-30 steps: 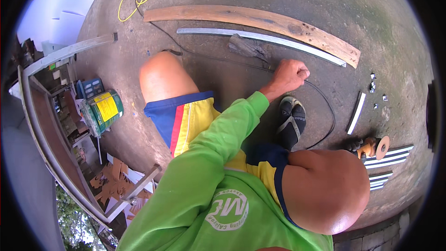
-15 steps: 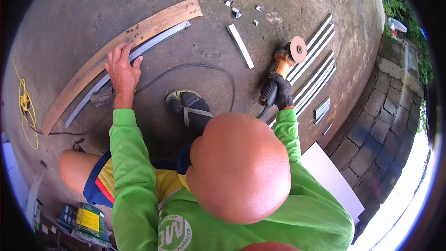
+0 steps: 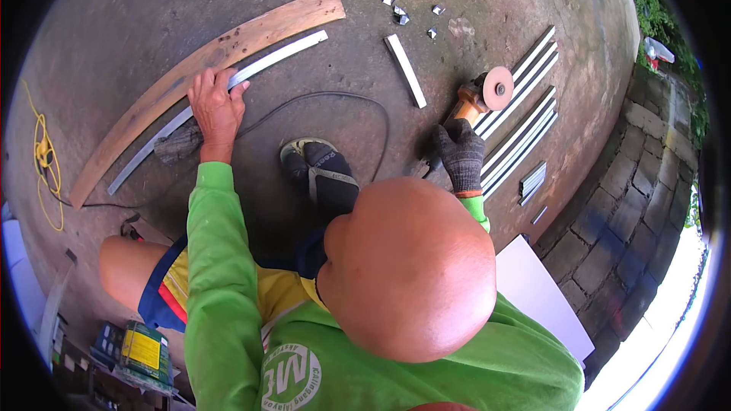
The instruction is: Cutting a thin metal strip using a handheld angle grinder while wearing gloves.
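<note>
My bare left hand (image 3: 217, 110) grips a long, thin metal tube (image 3: 285, 54) around its middle, fingers on the far side and thumb on the near. Beyond the tube lies a wooden plank (image 3: 266, 27), apart from it. A dark, rough block (image 3: 177, 144) sits against the tube beside my wrist. On the right, my right hand (image 3: 461, 156), in a dark grey glove, is closed over the body of an orange and black angle grinder (image 3: 469, 106). Its tan disc (image 3: 498, 90) points away from me; the glove hides most of the grinder's rear.
Several cut metal strips (image 3: 518, 122) lie beyond the grinder, with a short bundle (image 3: 533, 183) nearer. One short strip (image 3: 405, 71) and small metal offcuts (image 3: 400, 14) lie ahead. A black cord (image 3: 335, 94) curves past my shoe (image 3: 324, 167). A block wall (image 3: 609, 190) stands right; yellow cord (image 3: 44, 156) lies left.
The tube in my left hand has turned, showing a brighter face, and its far end sits farther from the plank. My gloved hand has shifted over the grinder's body, covering more of it.
</note>
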Demonstrator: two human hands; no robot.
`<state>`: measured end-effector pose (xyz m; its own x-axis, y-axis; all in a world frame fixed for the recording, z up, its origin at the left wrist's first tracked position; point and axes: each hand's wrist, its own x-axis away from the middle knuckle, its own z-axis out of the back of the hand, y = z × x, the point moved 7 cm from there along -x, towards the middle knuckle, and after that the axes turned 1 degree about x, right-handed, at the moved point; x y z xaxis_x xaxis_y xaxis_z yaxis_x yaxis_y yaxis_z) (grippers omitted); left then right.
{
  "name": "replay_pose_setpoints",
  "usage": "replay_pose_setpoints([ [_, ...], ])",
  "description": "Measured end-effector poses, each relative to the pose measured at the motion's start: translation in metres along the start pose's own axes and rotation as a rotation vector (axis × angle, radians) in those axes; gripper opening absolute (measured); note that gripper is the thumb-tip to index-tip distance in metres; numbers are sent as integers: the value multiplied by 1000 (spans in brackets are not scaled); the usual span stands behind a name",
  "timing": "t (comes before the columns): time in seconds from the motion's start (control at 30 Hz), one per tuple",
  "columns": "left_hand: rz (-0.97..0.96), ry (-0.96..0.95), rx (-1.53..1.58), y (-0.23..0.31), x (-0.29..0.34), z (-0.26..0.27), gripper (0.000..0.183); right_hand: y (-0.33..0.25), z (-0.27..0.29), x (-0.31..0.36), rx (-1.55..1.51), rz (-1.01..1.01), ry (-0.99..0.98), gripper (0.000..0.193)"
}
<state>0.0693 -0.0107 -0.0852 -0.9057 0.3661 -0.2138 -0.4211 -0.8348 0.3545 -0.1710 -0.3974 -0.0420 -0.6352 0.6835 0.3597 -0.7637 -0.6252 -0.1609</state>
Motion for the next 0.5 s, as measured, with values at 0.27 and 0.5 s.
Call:
replay_pose_setpoints([
  [0.27,57,-35,162,5,0,3,29,-86,-45,-46,167,385,148,50],
  [0.5,-60,75,168,33,-19,9,30,-69,-66,-85,157,370,-110,47],
])
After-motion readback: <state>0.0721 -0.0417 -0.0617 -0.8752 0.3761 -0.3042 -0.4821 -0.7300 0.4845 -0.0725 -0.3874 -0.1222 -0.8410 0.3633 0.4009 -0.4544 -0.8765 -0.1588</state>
